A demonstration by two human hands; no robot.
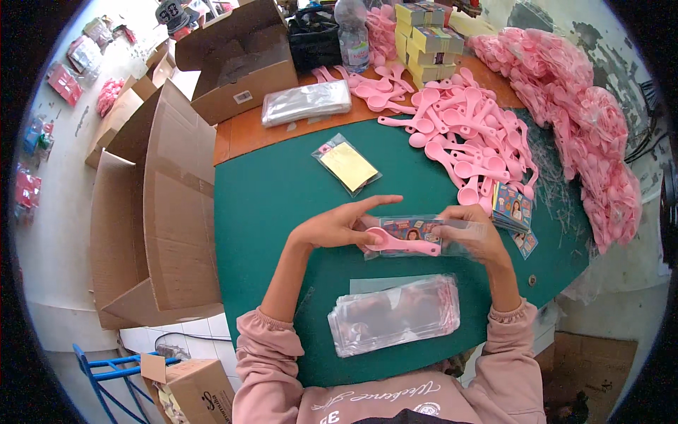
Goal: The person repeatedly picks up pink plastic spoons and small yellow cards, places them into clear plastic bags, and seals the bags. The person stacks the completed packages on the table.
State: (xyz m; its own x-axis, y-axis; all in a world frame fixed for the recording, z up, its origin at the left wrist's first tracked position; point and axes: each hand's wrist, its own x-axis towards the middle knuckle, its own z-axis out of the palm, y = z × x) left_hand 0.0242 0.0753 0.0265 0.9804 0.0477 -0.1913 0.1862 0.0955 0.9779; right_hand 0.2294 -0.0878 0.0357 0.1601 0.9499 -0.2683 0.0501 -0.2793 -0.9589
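Note:
My left hand [332, 225] pinches the bowl end of a pink measuring spoon [413, 244], its index finger stretched out above. Behind the spoon lies a colourful printed card [402, 227]. A clear plastic bag [462, 244] surrounds or overlaps them; whether the spoon is inside cannot be made out. My right hand [472, 225] grips the bag and the card's right end. Closer to my body rests a stack of clear plastic bags [395, 316]. A packed bag with a pale yellow card [349, 165] lies beyond my left hand. Printed cards [512, 206] are stacked right of my right hand.
A heap of loose pink spoons [470, 131] covers the far right of the green table [265, 191]. Bagged pink spoons [600, 141] line the right edge. Card bundles [431, 49], a bottle [352, 35] and more bags [306, 103] stand behind; cardboard boxes [180, 205] flank the left.

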